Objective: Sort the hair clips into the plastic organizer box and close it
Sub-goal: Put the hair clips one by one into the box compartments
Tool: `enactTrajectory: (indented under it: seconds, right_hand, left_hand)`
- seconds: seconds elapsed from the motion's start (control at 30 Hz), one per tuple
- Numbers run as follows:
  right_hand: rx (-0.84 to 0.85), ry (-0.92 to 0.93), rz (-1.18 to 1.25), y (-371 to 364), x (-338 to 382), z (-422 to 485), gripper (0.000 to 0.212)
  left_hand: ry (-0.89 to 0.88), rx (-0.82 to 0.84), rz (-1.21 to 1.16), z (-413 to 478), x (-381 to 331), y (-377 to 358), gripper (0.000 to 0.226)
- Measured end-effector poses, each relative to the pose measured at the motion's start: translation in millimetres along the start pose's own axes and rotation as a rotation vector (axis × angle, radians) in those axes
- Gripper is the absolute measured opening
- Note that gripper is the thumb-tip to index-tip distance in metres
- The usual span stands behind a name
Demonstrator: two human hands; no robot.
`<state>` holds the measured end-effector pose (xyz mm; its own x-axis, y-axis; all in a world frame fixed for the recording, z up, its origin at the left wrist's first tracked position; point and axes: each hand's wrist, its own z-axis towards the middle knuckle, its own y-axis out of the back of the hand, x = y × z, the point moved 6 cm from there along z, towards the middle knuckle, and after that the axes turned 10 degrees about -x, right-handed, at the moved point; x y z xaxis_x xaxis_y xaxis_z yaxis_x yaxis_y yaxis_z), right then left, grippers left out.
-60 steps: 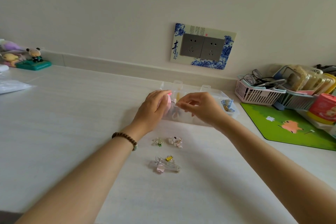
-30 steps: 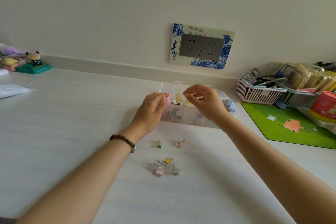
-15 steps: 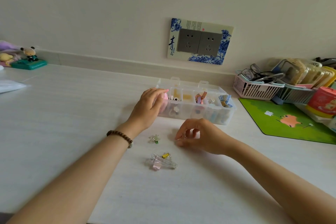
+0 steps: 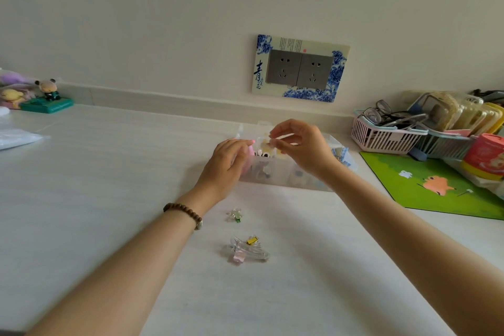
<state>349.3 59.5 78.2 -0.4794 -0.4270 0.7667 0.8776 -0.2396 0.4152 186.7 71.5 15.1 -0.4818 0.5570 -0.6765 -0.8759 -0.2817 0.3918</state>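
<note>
Wall: plain cream wall (image 4: 163, 22) beyond my hands.
Outlet: grey double socket (image 4: 299, 68), blue floral frame, above my hands.
Surface: white countertop (image 4: 95, 172) under them.
Light: soft, even.

The organizer box (image 4: 275, 177) is clear, slightly frosted plastic, smooth-walled, and it stands on a pale table (image 4: 109, 172) with a matt, faintly streaked finish. The two clips (image 4: 246, 251) lying nearest the camera look like glossy transparent plastic, and the small clip (image 4: 234, 215) beyond them is clear and shiny too. A bracelet (image 4: 184, 211) of dark, wood-like beads circles the left wrist. At the right lie a flat matt green mat (image 4: 436, 185) and a pink slatted plastic basket (image 4: 381, 138); the wall sockets (image 4: 298, 69) look like brushed grey metal.
</note>
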Motion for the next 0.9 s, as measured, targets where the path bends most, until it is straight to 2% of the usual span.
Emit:
enactTrajectory:
  seconds: [0.1,0.17,0.3,0.4,0.57,0.73,0.8,0.9]
  right_hand:
    - [-0.036,0.054,-0.035,-0.6,5.7,-5.2,0.011]
    - [0.0,0.093,-0.024,-3.2,15.1,-18.1,0.01]
    - [0.372,0.099,-0.017,-35.8,24.5,-59.7,0.009]
    - [0.506,0.105,-0.132,-60.5,15.5,-80.9,0.017]
    - [0.491,0.115,-0.187,-70.8,9.1,-84.0,0.019]
    - [0.461,0.004,-0.074,-59.9,2.3,-84.5,0.021]
    - [0.386,-0.015,-0.015,-50.2,4.4,-81.6,0.022]
    - [0.146,0.03,0.087,-27.8,16.2,-60.2,0.022]
  left_hand:
    - [-0.001,0.001,0.002,0.1,0.5,0.7,0.06]
    - [-0.006,0.001,0.011,1.0,-1.3,0.9,0.054]
    - [0.005,-0.007,0.007,1.3,-0.4,1.3,0.045]
    - [0.002,0.005,0.002,0.5,1.5,1.9,0.041]
    - [0.015,0.014,-0.018,-0.2,3.1,2.5,0.04]
    - [0.017,0.005,-0.022,0.7,2.6,2.8,0.043]
    - [0.016,-0.002,-0.024,1.2,1.1,3.7,0.042]
    - [0.019,0.006,-0.028,1.3,-1.0,3.9,0.046]
